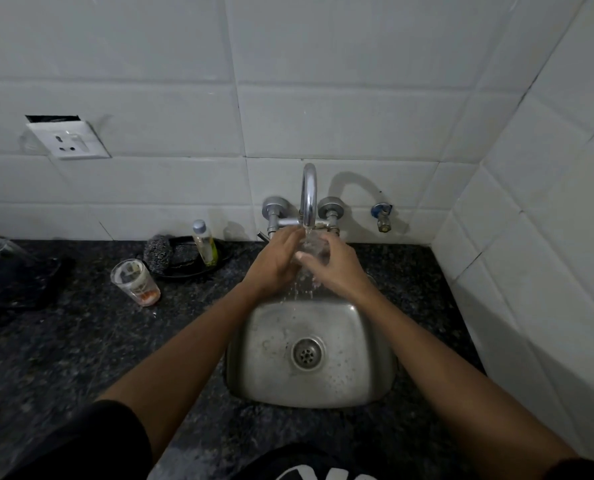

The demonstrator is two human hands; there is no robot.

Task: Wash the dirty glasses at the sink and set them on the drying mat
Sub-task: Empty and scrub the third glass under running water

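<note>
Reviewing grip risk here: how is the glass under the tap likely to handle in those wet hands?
The glass is probably slippery: water runs over it and both hands. It looks like thin clear glass, so likely fragile if dropped into the steel sink. The left hand and right hand both cup it, which should steady it.

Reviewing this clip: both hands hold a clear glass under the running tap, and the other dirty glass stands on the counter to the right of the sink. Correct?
Not quite. The other dirty glass stands on the counter to the left of the sink, as the head view shows. The rest holds: left hand and right hand hold the clear glass under the running tap.
</note>
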